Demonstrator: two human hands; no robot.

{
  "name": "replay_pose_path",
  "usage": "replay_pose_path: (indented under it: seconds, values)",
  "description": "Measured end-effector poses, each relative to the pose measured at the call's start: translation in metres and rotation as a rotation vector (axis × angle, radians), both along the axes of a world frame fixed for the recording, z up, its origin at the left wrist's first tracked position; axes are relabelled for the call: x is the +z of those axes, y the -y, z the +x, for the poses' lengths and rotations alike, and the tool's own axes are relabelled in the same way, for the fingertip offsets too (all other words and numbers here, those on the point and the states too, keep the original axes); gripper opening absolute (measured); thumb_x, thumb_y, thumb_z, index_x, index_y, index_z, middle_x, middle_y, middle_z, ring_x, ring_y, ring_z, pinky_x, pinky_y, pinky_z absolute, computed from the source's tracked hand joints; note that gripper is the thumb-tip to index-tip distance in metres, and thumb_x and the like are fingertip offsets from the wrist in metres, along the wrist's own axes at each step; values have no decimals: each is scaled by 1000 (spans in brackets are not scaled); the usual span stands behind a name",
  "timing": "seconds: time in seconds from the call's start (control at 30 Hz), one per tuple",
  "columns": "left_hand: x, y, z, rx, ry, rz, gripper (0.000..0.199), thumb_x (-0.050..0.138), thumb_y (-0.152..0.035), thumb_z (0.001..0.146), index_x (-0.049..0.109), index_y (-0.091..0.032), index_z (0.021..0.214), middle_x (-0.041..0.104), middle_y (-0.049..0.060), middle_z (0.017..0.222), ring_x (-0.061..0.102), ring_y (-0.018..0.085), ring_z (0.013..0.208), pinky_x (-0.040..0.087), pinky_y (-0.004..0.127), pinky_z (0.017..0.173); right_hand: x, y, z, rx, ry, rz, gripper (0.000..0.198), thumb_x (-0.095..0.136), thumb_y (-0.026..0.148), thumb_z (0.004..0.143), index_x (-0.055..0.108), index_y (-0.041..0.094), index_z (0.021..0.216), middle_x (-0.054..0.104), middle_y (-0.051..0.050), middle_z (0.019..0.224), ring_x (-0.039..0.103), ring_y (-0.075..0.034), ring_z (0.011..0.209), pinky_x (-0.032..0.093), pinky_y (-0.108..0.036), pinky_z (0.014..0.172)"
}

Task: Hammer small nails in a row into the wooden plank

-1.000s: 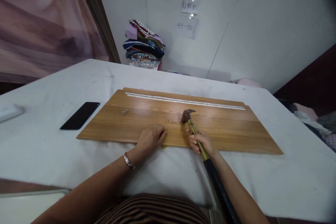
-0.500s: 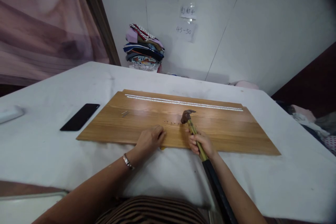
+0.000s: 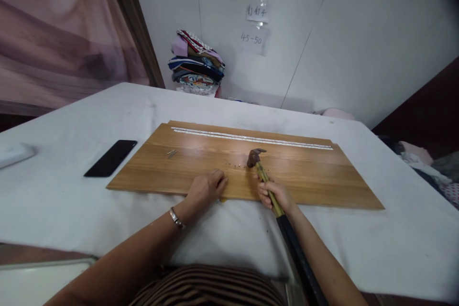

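Observation:
My right hand (image 3: 273, 193) is closed around the yellow-green handle of a claw hammer (image 3: 264, 176), whose rusty head is over the wooden board (image 3: 315, 184). The black grip end of the handle runs back toward my body along the forearm. On the near left part of the board rests my left hand (image 3: 206, 185), its fingers curled in a loose fist with nothing visible in them. A row of small nail heads (image 3: 234, 165) shows in the board between the hands, partly hidden by the hammer. A few loose nails (image 3: 171, 153) lie farther left on the board.
Two white strips with markings (image 3: 251, 138) run along the board's far side. A black phone (image 3: 111, 158) lies left of the board on the white-covered table (image 3: 53, 210). Folded cloths (image 3: 196, 64) are stacked behind the table's far edge, near the wall with paper notes (image 3: 256, 24).
The view has shifted very slightly. Both hands and the hammer hold the same places over the board.

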State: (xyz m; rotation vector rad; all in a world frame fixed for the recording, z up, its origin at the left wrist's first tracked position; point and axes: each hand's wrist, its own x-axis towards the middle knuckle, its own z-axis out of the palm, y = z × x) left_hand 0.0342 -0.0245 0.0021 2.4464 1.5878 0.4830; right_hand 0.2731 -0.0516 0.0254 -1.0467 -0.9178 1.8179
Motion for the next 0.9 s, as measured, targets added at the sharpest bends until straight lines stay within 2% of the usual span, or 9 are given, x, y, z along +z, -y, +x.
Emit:
replay_pose_path:
  seconds: [0.5,0.9]
  values:
    - [4,1,1,18,-15,-7,22,43,-31,95,52,-20,78,62,2,78,57,16,72,34,28,63,-1,-2,0,17,-32,7,39,64,29,65,50,19,99,43,13,49,34,-5,30,24,-17,27]
    - [-2,-2,0,8,22,-2,23,42,-32,95,53,-20,78,61,2,78,57,16,74,34,27,64,-6,-3,0,7,-20,23,39,64,30,66,50,18,100,44,13,50,34,-5,30,23,-16,28]
